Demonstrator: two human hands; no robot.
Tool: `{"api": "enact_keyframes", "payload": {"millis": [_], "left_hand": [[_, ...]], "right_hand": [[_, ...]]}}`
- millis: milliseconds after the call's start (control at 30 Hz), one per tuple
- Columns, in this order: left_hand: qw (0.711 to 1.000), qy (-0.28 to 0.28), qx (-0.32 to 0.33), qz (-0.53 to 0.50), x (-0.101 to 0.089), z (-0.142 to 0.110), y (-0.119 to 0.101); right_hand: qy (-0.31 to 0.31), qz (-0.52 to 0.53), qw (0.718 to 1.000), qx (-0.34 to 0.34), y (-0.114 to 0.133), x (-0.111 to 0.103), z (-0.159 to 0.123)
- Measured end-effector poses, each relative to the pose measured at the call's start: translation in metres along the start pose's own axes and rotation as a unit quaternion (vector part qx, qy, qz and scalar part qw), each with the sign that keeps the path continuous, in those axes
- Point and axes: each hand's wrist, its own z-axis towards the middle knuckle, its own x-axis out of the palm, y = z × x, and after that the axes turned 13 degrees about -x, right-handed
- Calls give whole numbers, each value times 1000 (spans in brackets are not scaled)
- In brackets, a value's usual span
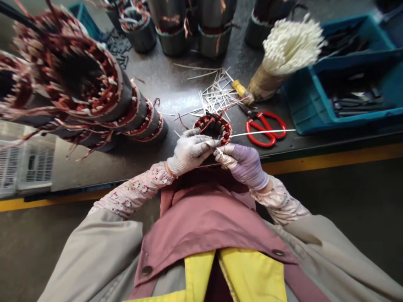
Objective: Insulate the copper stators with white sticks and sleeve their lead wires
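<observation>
A: Poses first?
B: Left hand (192,150) is reaching in from the near side, palm down, fingers slanting over the near rim of the wound ring (227,131). Right hand (247,163) is angling inward just beside it, knuckles up, fingertips pointing at the same rim.

A: And each grip?
B: Right grip is closing thumb against fingers, pinching a white strand (221,152). Left grip is touching the ring, fingers lying close together; can't tell whether it is clamping, as the fingers are hiding the contact.

A: Where is the ring sitting?
B: It is standing on the bench (85,167), open end up, just beyond both grips. A long white cord (264,133) is running from its right side across red-handled scissors (266,129).

A: Surroundings?
B: Loose white sticks (217,97) are lying beyond the grips, a yellow-handled tool (239,89) beside them. A bundle of white cords (291,48) is standing farther off, to the right. Stacked wound cores (126,98) are rising left of the left grip.
</observation>
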Motion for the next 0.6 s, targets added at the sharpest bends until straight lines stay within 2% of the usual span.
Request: {"api": "enact_keyframes", "payload": {"millis": [100,200,300,367,500,600], "left_hand": [[1000,-6,8,8,2,-1,0],[999,6,17,26,2,-2,1],[998,26,22,50,2,0,3],[997,38,19,56,1,1,4],[997,61,7,51,-1,4,4],[994,94,-23,51,-4,6,4]], "right_hand": [[18,6,1000,-22,2,-6,5],[36,-42,998,-11,-2,-1,1],[34,-168,985,-24,-7,8,-6],[33,-266,962,-52,-10,10,-7],[112,-369,915,-120,-3,1,5],[175,-326,909,-191,16,-15,14]]}}
